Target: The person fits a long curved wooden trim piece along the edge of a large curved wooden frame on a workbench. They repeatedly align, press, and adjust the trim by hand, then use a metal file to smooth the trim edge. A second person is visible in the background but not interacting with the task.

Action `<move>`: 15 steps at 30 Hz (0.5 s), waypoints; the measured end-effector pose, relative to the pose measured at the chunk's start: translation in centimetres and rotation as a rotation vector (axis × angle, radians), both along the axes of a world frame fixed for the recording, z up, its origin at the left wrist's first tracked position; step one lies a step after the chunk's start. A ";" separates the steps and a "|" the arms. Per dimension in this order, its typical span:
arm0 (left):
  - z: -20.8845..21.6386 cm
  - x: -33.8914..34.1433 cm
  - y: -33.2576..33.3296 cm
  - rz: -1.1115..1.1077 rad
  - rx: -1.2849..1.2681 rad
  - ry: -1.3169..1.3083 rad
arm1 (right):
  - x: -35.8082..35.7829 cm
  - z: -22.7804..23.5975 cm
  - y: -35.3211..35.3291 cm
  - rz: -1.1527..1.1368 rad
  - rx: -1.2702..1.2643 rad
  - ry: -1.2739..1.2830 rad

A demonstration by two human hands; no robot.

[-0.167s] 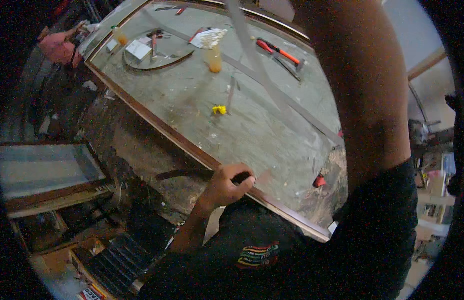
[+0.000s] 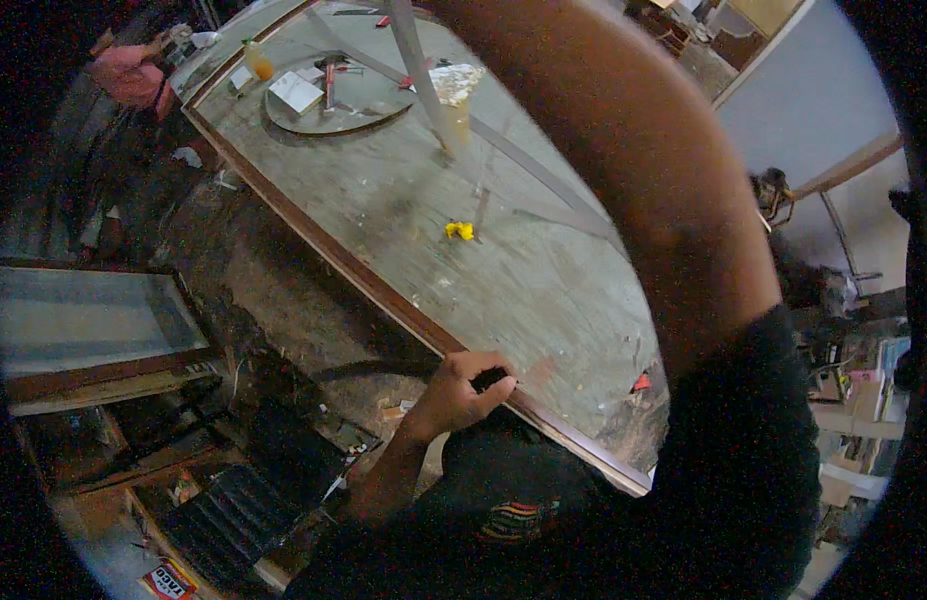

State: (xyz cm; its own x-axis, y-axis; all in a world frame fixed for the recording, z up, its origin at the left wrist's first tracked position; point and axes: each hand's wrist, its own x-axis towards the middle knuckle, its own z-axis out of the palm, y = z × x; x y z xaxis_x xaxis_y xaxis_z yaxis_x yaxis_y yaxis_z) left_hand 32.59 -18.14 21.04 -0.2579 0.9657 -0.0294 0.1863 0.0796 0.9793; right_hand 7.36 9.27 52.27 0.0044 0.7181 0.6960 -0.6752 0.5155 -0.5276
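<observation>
My left hand [image 2: 467, 392] is curled into a fist on the brown-edged rim [image 2: 335, 258] of the large grey-green tabletop [image 2: 543, 285]. A dark hollow shows inside the fist; what it holds, if anything, I cannot make out. A dark curved strip [image 2: 368, 368] runs left from beside this hand; whether the two connect is unclear. My right forearm [image 2: 623, 120] is raised across the upper right, and its hand lies beyond the top of the picture. Close to that arm, a long pale strip [image 2: 415, 75] slants down over the table, its upper end out of view.
On the table lie a crumpled yellow scrap [image 2: 460, 231], a hammer [image 2: 330, 80], a white box [image 2: 295, 92], a curved strip [image 2: 338, 130], an orange bottle [image 2: 259, 66] and a red piece [image 2: 641, 381]. A framed panel [image 2: 103, 315] and open wooden drawers [image 2: 113, 440] stand left.
My right forearm and the pale strip have swung left, the strip's lower end rising. The view has shifted slightly. My left hand keeps its place on the rim.
</observation>
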 end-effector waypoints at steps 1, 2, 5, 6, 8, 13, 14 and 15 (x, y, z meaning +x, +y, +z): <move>-0.4 -0.2 -0.3 0.036 -0.012 0.001 | -1.8 -2.7 0.2 -0.017 -0.046 -0.114; -0.9 -0.3 -0.7 0.069 -0.025 -0.014 | -3.1 -5.2 0.4 -0.017 -0.087 -0.199; -2.1 -1.2 -1.5 0.202 -0.019 -0.079 | -5.3 -11.3 -0.2 0.077 -0.125 -0.421; -2.5 -1.5 -1.7 0.249 -0.011 -0.103 | -5.7 -12.8 -0.7 0.120 -0.126 -0.489; -3.0 -2.5 -2.2 0.247 -0.045 -0.148 | -6.6 -15.4 -1.7 0.023 -0.032 -0.682; -3.4 -4.1 -3.2 0.239 -0.040 -0.093 | -4.2 -20.2 -1.9 0.257 -0.231 -0.670; -3.3 -4.2 -3.4 0.231 -0.028 -0.071 | -1.7 -21.3 -1.9 0.281 -0.170 -0.688; -3.1 -4.3 -3.4 0.232 -0.029 -0.075 | 1.3 -22.4 -2.0 0.310 -0.109 -0.705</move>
State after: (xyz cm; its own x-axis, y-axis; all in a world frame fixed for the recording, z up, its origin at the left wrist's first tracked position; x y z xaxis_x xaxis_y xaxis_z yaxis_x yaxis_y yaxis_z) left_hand 28.33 -21.59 17.95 -0.4689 0.8793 -0.0838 0.0868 0.1403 0.9863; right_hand 8.70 7.30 29.88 -0.6250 0.6789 0.3853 -0.2661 0.2787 -0.9228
